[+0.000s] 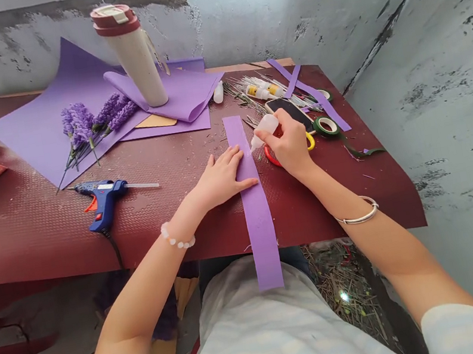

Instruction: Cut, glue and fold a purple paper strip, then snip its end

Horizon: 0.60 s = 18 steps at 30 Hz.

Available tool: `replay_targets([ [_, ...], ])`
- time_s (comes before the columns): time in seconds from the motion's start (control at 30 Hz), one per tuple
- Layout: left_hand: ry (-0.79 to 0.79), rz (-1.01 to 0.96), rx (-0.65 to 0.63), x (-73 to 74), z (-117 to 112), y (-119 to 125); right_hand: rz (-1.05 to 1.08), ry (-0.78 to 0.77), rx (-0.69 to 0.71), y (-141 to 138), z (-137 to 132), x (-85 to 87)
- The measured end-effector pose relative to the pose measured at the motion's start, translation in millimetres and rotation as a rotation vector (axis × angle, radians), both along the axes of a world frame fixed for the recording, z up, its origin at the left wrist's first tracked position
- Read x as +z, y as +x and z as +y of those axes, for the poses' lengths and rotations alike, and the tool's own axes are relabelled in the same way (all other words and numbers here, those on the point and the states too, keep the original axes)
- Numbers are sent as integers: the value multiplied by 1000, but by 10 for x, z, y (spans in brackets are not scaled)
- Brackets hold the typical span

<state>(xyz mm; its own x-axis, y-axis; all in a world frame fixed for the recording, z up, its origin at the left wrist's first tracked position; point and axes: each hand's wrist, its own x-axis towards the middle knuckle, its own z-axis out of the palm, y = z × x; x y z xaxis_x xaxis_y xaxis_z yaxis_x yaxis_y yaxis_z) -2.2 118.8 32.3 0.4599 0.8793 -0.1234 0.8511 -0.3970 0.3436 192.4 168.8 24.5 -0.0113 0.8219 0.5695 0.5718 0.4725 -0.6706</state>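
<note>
Watching remotely, I note blue glue gun lying on maroon counter; left hand flat, fingers open, resting on purple foam strip; right hand, fingers closed on white squeeze bottle, nozzle just above strip; green tape roll farther right.

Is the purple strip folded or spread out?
Spread out: the purple foam strip lies flat under the left hand, its near end running past the edge of the maroon tabletop.

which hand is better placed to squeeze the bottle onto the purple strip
Right hand, probably: it holds the white squeeze bottle, nozzle over the purple strip, while the left hand lies flat on it.
</note>
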Motion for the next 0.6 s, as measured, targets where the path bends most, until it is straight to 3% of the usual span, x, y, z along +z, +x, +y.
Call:
replay_targets([
  [0.4, 3, -37, 11, -59, -6, -29, 53, -105, 70, 24, -26, -3],
  [0.6, 3, -32, 10, -47, -11, -27, 70, -31, 20, -1, -4, -18],
])
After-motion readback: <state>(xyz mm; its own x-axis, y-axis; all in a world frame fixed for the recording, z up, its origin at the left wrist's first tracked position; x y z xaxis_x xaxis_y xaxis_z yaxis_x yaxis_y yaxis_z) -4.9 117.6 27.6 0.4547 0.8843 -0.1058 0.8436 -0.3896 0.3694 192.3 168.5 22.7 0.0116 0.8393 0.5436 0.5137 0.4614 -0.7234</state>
